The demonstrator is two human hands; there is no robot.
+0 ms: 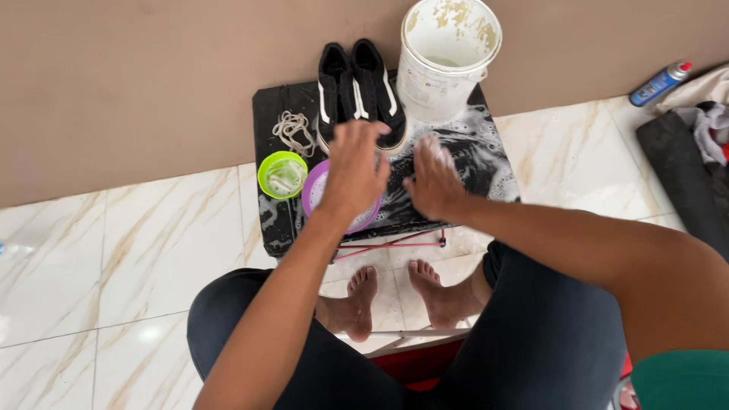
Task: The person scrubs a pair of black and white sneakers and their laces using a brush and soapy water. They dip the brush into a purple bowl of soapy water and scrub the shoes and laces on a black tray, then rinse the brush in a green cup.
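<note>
My left hand (351, 171) hovers over a purple bowl (313, 191) on a small black table (486, 163) covered in soap foam, fingers spread and holding nothing. Beside it, my right hand (433, 181) is also empty and wet with suds, fingers apart, above the foamy tabletop. A pair of black shoes with white stripes (358, 89) stands at the back of the table, just beyond both hands. White laces (292, 129) lie coiled left of the shoes. A green cup (282, 174) sits next to the purple bowl.
A white bucket (446, 55), stained inside, stands at the table's back right against a brown wall. A blue spray can (659, 83) and a pile of cloth (702, 125) lie on the marble floor at right. My bare feet (395, 296) rest under the table.
</note>
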